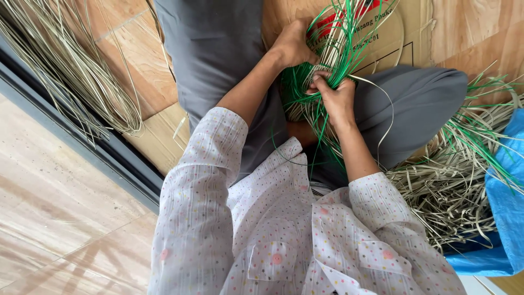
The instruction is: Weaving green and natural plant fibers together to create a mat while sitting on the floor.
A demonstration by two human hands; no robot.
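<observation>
A half-woven piece of green and pale straw strips (305,90) rests on my lap between my grey-trousered legs. My left hand (293,45) grips its upper edge, fingers curled around the strips. Just below, my right hand (334,97) pinches a bundle of green strips (341,41) that fan upward over a cardboard sheet (398,33). Loose strip ends trail down toward my spotted white shirt. The woven centre is mostly hidden by my hands.
A heap of pale and green strips (458,180) lies at my right on a blue plastic sheet (505,207). Another bundle of pale strips (71,71) lies at the upper left on the wooden floor, beside a dark door track (82,136).
</observation>
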